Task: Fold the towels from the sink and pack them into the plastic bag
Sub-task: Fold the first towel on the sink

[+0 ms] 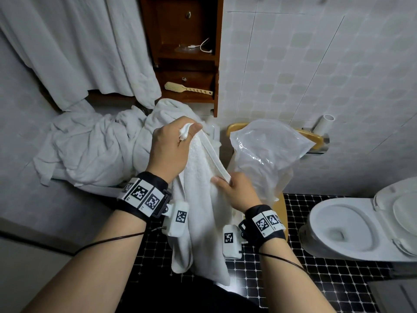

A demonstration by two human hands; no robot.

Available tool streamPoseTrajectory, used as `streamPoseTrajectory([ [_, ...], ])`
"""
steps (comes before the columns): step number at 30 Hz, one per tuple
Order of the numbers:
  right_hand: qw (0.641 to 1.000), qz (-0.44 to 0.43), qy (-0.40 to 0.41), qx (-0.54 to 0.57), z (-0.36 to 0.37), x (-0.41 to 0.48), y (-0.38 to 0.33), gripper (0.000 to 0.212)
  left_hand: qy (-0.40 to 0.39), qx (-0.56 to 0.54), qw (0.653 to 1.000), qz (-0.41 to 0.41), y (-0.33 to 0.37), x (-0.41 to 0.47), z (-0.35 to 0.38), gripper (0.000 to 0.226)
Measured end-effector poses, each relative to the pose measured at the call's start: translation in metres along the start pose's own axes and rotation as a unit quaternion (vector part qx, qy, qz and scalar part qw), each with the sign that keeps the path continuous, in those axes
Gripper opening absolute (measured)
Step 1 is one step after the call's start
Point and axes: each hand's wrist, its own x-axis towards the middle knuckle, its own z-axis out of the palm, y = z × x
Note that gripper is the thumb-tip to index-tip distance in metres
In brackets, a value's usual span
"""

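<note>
A white towel hangs in front of me, draped down toward the floor. My left hand grips one top corner of it, bunched in the fist. My right hand pinches the towel's banded edge lower and to the right. Behind them a heap of white towels lies piled over the sink, which is hidden under it. A clear plastic bag stands open-mouthed and crumpled just right of my hands, propped on a wooden stand.
A white toilet stands at the right with its lid up. A wooden wall cabinet holds a brush and a cable. A white curtain hangs top left. The floor is black mosaic tile.
</note>
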Motion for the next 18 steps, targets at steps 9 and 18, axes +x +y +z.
streamPoseTrajectory([
  [9,0.999,-0.009,0.019,-0.026,0.011,0.004,0.016,0.029,0.067,-0.036,0.996,-0.038,-0.012,0.008,-0.005,0.022],
  [18,0.983,-0.099,0.120,0.098,0.026,0.000,0.003,0.016,0.054,-0.035,0.998,0.018,0.002,0.012,-0.011,0.024],
])
